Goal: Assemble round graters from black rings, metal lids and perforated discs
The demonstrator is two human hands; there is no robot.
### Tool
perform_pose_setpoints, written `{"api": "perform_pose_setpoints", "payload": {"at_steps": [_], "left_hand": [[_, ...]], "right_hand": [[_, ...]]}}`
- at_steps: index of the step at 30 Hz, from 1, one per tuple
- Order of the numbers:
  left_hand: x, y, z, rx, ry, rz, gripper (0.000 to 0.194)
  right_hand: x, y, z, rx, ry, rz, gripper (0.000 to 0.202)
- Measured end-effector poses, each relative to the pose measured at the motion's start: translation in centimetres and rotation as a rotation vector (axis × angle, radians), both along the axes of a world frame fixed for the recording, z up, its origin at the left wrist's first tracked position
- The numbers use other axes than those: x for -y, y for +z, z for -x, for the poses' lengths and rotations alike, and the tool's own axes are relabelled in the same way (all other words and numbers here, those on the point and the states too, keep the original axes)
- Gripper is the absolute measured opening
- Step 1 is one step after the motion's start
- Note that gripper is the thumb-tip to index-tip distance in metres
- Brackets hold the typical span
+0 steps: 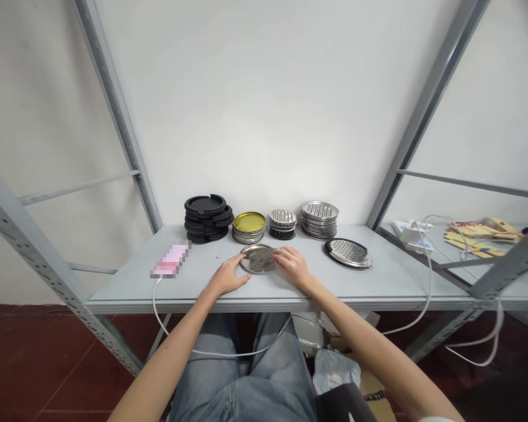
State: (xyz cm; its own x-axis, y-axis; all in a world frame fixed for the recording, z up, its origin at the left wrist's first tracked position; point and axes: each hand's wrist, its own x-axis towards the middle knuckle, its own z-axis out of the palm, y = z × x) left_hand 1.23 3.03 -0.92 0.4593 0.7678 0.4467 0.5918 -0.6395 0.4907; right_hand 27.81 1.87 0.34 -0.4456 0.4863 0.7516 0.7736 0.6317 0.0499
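Note:
A round, shallow metal disc [257, 261] with a raised rim and a shiny grey face lies flat near the middle of the table's front. My left hand [229, 275] is at its left rim, thumb spread away from the fingers, fingertips at the edge. My right hand [293, 266] is over the right rim with its fingers bunched together; whatever is under those fingertips is hidden. To the right lies a round grater-like plate [349, 252] with a perforated metal face, partly edged by a black ring.
Along the back stand stacks of black rings [206, 217], gold-topped discs [249, 225], small slotted discs [283, 223] and larger slotted discs [319, 218]. A pixelated pink phone-like object [171, 259] with a white cable lies left. Grey metal uprights [114, 105] frame the table [127, 284].

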Motion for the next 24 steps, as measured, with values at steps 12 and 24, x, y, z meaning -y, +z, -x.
{"api": "perform_pose_setpoints", "payload": {"at_steps": [12, 24], "left_hand": [[0.09, 0.17, -0.12, -0.014, 0.027, -0.015, 0.046], [0.24, 0.27, -0.03, -0.053, 0.023, -0.018, 0.036]], "right_hand": [[0.49, -1.08, 0.41, 0.043, 0.077, 0.181, 0.02], [1.11, -0.52, 0.72, 0.002, -0.043, 0.193, 0.021]]}}
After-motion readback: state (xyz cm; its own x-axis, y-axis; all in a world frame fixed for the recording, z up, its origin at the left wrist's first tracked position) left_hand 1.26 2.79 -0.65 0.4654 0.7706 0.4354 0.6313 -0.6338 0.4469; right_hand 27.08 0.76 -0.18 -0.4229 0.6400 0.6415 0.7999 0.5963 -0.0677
